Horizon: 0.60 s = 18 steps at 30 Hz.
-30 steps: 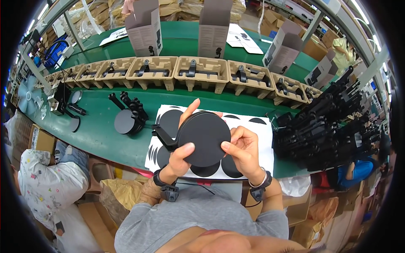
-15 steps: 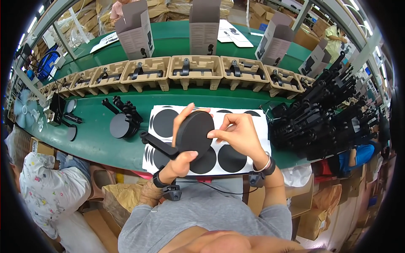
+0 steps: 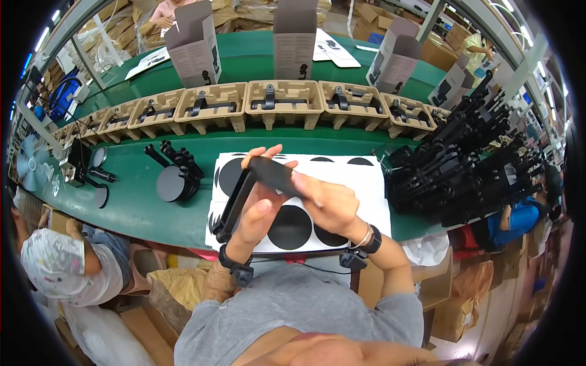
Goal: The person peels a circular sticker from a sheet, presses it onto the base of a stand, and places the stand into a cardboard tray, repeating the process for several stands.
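Observation:
My left hand (image 3: 251, 215) is closed round a black round base (image 3: 272, 174) with a black arm (image 3: 237, 204) attached, holding it tilted. The arm slants down toward my left wrist. My right hand (image 3: 332, 201) presses its curled fingers and thumb at the base's right edge; its fingertips are partly hidden. Beneath both hands lies a white sheet (image 3: 373, 207) of black round pads, one pad (image 3: 289, 228) showing below my hands.
Left on the green bench (image 3: 131, 207) stand several similar round bases (image 3: 174, 184). A pile of black stands (image 3: 452, 165) is at right. Behind runs a row of moulded trays (image 3: 284, 111), with upright boxes (image 3: 295, 49) beyond. A co-worker (image 3: 67, 265) sits at left.
The base has tipped from facing me to lying nearly edge-on, and its arm has swung closer to my left wrist. My right hand has shifted slightly left and curled in against it.

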Each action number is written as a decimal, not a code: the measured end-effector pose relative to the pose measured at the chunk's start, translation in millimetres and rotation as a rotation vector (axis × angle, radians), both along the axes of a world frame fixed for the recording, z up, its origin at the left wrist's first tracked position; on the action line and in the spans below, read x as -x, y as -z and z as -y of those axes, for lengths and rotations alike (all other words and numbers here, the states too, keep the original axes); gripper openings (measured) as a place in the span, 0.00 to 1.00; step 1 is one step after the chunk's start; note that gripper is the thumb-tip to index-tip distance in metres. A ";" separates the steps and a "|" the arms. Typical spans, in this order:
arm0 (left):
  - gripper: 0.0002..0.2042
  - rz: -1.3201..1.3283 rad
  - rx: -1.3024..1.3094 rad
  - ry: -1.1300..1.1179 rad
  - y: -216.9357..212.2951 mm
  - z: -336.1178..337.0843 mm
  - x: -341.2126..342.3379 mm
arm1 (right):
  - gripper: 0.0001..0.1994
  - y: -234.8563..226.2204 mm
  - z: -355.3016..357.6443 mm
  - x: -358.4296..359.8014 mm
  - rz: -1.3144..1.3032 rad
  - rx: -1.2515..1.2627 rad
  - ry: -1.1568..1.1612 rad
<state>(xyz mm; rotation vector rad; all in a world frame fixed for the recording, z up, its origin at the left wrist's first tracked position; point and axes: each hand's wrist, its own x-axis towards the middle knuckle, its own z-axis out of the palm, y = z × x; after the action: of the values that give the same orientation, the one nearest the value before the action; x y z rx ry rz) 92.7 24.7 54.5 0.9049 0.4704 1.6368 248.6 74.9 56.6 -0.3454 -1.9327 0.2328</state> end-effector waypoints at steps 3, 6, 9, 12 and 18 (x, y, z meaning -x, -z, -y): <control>0.45 -0.008 0.121 0.114 13.1 -1.2 10.6 | 0.17 -13.2 -13.6 -9.6 -0.072 0.532 0.040; 0.31 -0.077 0.236 0.167 -1.1 -0.3 9.5 | 0.17 -17.4 -49.9 -5.0 -0.443 0.921 -0.210; 0.21 -0.095 0.360 0.280 30.0 5.3 28.6 | 0.18 -6.5 -127.7 10.4 -0.283 0.775 -0.028; 0.14 -0.241 0.321 0.230 16.6 0.9 24.5 | 0.18 -10.0 -234.9 -25.6 -0.135 0.658 0.333; 0.17 -0.838 0.155 -0.538 36.0 -12.0 56.3 | 0.13 45.6 -335.8 -20.1 0.427 0.468 0.790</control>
<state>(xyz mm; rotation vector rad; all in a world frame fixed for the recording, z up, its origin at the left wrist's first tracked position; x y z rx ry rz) 36.4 36.6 18.6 1.4129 1.4991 1.5861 268.7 410.7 11.1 -1.5258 -1.9704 0.0818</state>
